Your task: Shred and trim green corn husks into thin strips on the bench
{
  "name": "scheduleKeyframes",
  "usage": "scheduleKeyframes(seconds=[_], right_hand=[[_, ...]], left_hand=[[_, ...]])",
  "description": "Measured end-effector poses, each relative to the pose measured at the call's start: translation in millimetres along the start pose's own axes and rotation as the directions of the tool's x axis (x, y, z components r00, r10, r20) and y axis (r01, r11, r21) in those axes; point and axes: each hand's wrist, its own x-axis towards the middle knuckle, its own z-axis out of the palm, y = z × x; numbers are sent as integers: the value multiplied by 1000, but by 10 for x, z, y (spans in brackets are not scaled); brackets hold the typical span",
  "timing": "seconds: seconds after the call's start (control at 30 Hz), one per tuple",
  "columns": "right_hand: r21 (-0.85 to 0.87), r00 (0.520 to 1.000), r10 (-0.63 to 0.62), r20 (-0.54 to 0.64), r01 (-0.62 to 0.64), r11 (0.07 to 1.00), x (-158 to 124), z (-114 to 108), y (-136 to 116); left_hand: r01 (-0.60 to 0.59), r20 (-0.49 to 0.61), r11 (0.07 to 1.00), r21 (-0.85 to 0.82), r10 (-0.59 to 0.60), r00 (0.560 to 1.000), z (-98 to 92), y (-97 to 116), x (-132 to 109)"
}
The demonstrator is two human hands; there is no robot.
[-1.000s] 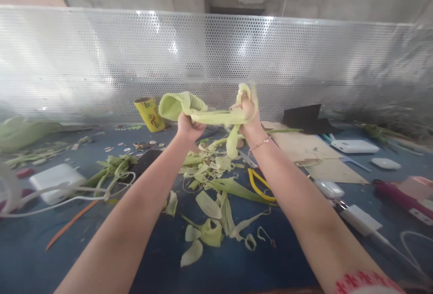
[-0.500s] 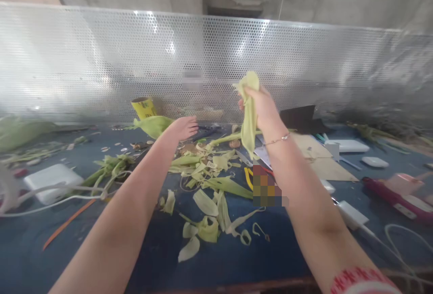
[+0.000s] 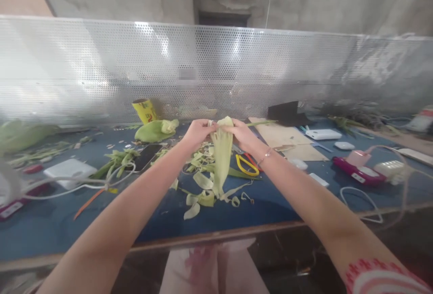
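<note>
A long pale green corn husk strip (image 3: pixel 221 156) hangs down over the blue table (image 3: pixel 61 226). Both my hands pinch its top end: my left hand (image 3: pixel 198 130) from the left, my right hand (image 3: pixel 241 134) from the right, fingers closed on it. A corn ear in its husk (image 3: pixel 154 130) lies on the table to the left of my left hand. Husk scraps (image 3: pixel 203 181) are piled under the hanging strip.
Yellow-handled scissors (image 3: pixel 246 164) lie by my right wrist. A yellow roll (image 3: pixel 145 110) stands at the perforated metal screen (image 3: pixel 101 68). Cardboard (image 3: pixel 287 140), white power banks (image 3: pixel 323 134), a pink device (image 3: pixel 358 170), cables (image 3: pixel 360 199) and a white box (image 3: pixel 69 167) lie around.
My left hand put the husked ear down on the table and came back to the strip. My right hand lowered the strip, and both hands now hold its top.
</note>
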Motion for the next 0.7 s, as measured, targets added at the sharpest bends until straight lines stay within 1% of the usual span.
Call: scheduleKeyframes(seconds=[0.07,0.17,0.23,0.27,0.33,0.37,0.4,0.5,0.57,0.63,0.7], right_hand=[[41,997,58,55,-60,997,-83,-17,33],[52,996,82,23,-83,995,-170,-36,142],[73,998,60,17,-61,995,-210,-40,227],[67,998,63,12,-64,996,-225,-40,264],[24,998,65,-9,-64,998,-250,-37,322],[4,998,55,-20,-55,998,-260,-34,343],[-12,999,44,-29,-44,999,-270,-31,360],[-28,999,15,-46,-16,999,-300,-18,397],[-29,999,5,-53,-7,1000,-316,-14,419],[-47,998,-5,-63,2,999,-323,-20,437],[-93,996,-28,-79,20,995,-322,-36,449]], left_hand=[[15,-44,999,-37,-17,999,-83,15,-103],[43,-109,996,-80,-51,993,-163,-23,-214],[80,-111,992,-95,-91,990,-179,-102,-262],[107,-89,988,-115,-118,989,-179,-154,-280],[130,26,981,-144,-127,992,-172,-269,-308],[151,58,981,-119,-145,988,-169,-326,-319],[167,70,982,-89,-162,984,-168,-377,-329],[143,96,989,-37,-139,986,-179,-483,-361],[103,78,994,-19,-101,992,-193,-510,-382],[84,17,996,12,-85,996,-203,-512,-399],[95,-61,994,44,-93,994,-205,-505,-411]])
